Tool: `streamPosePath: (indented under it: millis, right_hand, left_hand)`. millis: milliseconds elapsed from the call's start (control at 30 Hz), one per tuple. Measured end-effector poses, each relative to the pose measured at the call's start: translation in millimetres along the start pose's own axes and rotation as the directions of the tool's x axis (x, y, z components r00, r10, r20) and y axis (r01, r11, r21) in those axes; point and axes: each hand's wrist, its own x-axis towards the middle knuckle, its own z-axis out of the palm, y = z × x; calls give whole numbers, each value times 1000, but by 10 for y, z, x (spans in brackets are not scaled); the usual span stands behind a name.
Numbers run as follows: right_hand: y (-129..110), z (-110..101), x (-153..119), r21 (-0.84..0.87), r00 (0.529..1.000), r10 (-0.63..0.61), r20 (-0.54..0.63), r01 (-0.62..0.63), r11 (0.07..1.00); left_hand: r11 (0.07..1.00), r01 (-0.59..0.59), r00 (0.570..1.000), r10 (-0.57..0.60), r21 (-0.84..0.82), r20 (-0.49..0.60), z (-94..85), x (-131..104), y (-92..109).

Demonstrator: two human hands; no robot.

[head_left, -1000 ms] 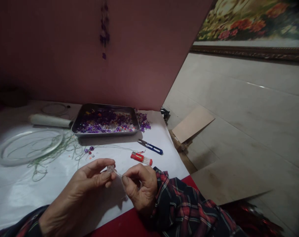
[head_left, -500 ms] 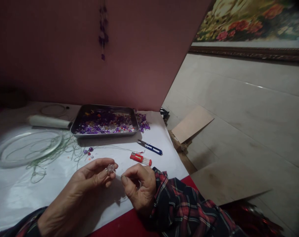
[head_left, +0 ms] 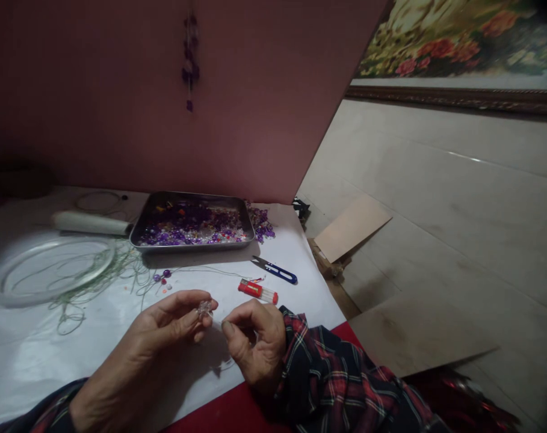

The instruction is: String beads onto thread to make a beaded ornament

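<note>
Between the thumb and fingers of my left hand (head_left: 169,325) is a small cluster of clear beads (head_left: 204,309). Just to its right, my right hand (head_left: 254,340) pinches a thin clear line (head_left: 218,322) that runs toward the cluster; the line is faint and its grip point is mostly hidden by the fingertips. Part of a loop of line (head_left: 227,364) shows on the white sheet below the hands. Beyond my right hand lie a red lighter (head_left: 257,291) and blue thread snips (head_left: 275,270). A few loose beads (head_left: 165,273) lie past my left hand.
A metal tray (head_left: 192,246) of purple, clear and red beads stands at the back, with more purple beads (head_left: 265,225) beside it. Left are a clear ring-shaped coil (head_left: 11,294), tangled green thread (head_left: 115,267) and a pale roll (head_left: 92,223). A beaded strand (head_left: 190,66) hangs behind.
The bead cluster in my left hand has turned slightly. Both hands keep nearly the same place and grip; the rest of the table looks the same.
</note>
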Motion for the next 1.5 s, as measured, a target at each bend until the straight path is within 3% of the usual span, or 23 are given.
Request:
streamPosePath:
  millis: [133,367,900,1500]
  right_hand:
    - [-14,-11,10,-13,1000,-10,17,10,1000]
    - [7,-4,10,-43,1000,-19,7,19,999]
    - [6,21,-4,-43,1000,8,-7,-9,999]
    - [15,12,15,-57,1000,-25,14,25,998]
  left_hand:
    - [999,31,1000,-31,35,2,49,-37,31]
    - [995,-52,987,64,87,-146,94,-36,-25]
    - [989,-62,972,89,131,-217,159,-65,79]
    - [986,-85,979,110,144,-172,117,-37,57]
